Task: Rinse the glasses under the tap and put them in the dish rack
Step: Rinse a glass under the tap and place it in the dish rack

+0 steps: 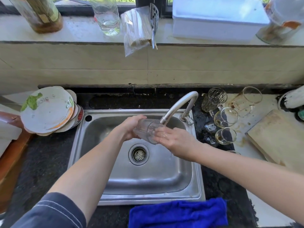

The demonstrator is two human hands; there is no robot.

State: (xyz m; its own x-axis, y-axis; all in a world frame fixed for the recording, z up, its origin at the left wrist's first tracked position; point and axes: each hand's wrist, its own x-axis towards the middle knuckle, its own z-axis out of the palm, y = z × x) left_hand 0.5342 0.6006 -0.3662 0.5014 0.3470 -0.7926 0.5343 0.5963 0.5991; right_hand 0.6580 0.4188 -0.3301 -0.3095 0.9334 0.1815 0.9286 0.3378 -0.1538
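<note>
early stage: left hand (131,127) grips one glass (146,131) on its side under the tap (177,106), right hand (174,140) fingers inside its mouth; dirty glasses (225,117) wait beside the sink (148,178), no rack visible.

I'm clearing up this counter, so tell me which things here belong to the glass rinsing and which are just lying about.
For the job: clear ribbed glass held in left hand and right hand, curved steel tap, steel sink, stained glass mugs.

Lying about: stacked painted plates, blue cloth, wooden chopping board, bagged skewers.
</note>
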